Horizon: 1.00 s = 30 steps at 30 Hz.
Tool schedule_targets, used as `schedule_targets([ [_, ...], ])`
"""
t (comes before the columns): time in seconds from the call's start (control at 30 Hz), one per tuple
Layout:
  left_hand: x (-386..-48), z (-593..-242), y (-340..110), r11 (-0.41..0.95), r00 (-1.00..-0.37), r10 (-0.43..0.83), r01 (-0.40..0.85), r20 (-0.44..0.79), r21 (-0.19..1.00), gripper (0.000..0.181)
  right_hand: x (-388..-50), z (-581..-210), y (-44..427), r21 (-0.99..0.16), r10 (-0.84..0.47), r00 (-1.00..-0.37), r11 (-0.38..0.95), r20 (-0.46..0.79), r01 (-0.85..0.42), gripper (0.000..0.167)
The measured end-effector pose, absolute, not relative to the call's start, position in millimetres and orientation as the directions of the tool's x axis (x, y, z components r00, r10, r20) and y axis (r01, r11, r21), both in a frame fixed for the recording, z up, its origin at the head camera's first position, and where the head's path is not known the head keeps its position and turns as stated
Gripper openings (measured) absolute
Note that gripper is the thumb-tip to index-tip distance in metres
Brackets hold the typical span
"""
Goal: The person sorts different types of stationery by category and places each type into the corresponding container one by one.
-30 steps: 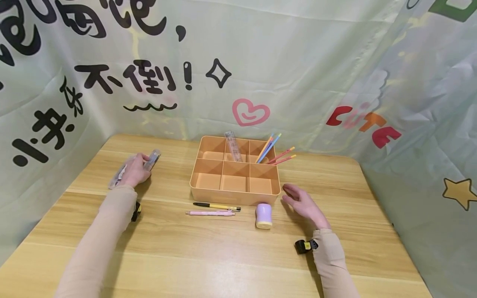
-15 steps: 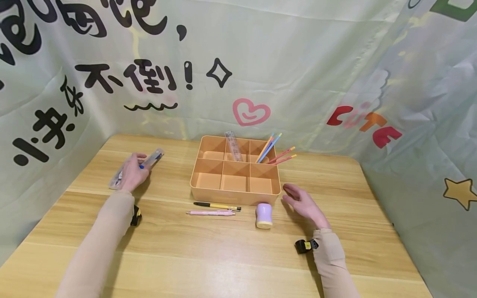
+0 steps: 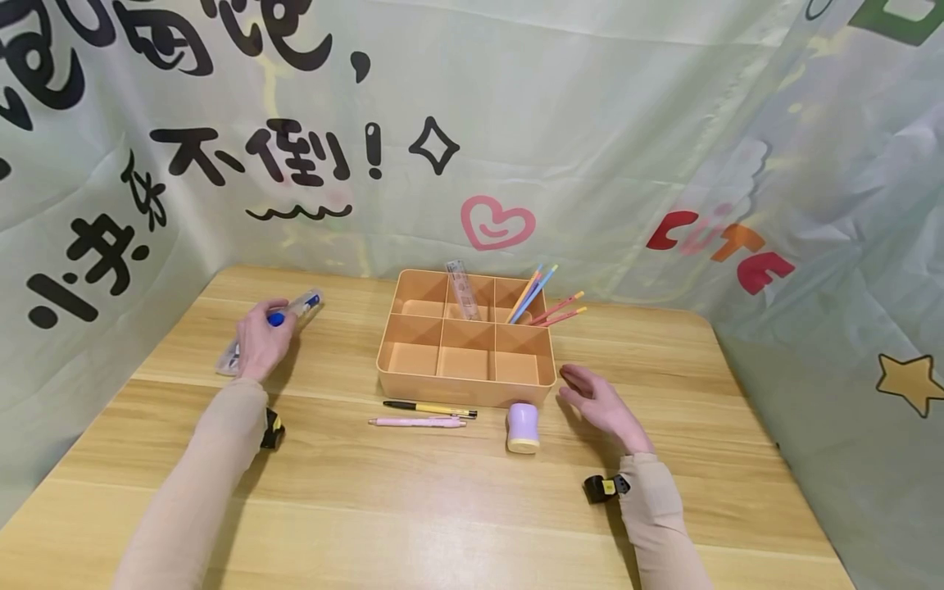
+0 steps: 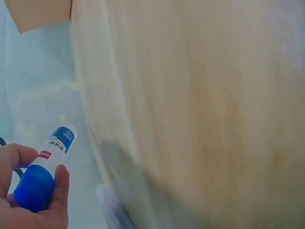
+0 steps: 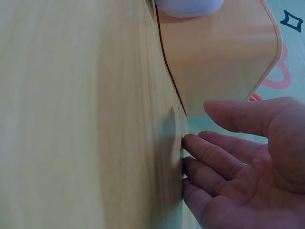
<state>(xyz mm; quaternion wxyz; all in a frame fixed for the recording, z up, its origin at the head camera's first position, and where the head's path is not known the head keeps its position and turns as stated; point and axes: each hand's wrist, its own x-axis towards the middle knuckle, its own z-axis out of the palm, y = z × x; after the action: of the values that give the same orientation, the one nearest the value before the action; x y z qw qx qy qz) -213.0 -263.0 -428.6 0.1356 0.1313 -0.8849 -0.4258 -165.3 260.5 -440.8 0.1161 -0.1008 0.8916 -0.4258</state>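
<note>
Left grip [image 3: 261, 342] snug round 1 glue stick [image 4: 46, 166], right grip [image 3: 601, 401] loosely parted, empty, beside the orange organizer [image 3: 465, 389].

With the tan tray [image 3: 450, 390] as clock centre and the cloth wall [image 3: 590, 164] blocking 12 o'clock, a broad bare lane runs at 9 between tray and left hand [image 3: 264, 340]; that hand, its glue stick [image 3: 276, 319] and the clear case [image 3: 227, 360] fill the lane's outer side. The front compartments lie open from above, as does the rear one at 10. A ruler [image 3: 462, 289] juts up at 12; pencils [image 3: 533, 293] overhang the rim at 2. At 4, the right hand [image 3: 601, 403] leaves only a slim gap. Low approaches meet a purple jar [image 3: 523, 428] at 5, pens [image 3: 416, 422] at 7.
</note>
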Motion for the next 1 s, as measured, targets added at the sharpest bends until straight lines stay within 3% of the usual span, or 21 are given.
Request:
schedule_targets([
  [0.37, -216.1, -413.4, -251.8, 0.532, -0.894, -0.416, -0.090, 0.167, 0.842, 0.043, -164.8, -441.7, 260.4, -0.785, -0.276, -0.953, 0.615, -0.125, -0.075, 0.058],
  [0.73, -217.5, -393.0, -236.0, 0.356, -0.877, -0.477, -0.129, 0.061, 0.926, 0.048, -165.2, -442.6, 260.5, -0.783, -0.276, -0.953, 0.617, -0.121, -0.079, 0.057],
  [1.0, -218.9, -379.4, -218.7, 0.195, -0.869, -0.488, -0.022, 0.078, 0.981, 0.038, -165.6, -442.1, 260.3, -0.783, -0.272, -0.954, 0.617, -0.122, -0.076, 0.057],
])
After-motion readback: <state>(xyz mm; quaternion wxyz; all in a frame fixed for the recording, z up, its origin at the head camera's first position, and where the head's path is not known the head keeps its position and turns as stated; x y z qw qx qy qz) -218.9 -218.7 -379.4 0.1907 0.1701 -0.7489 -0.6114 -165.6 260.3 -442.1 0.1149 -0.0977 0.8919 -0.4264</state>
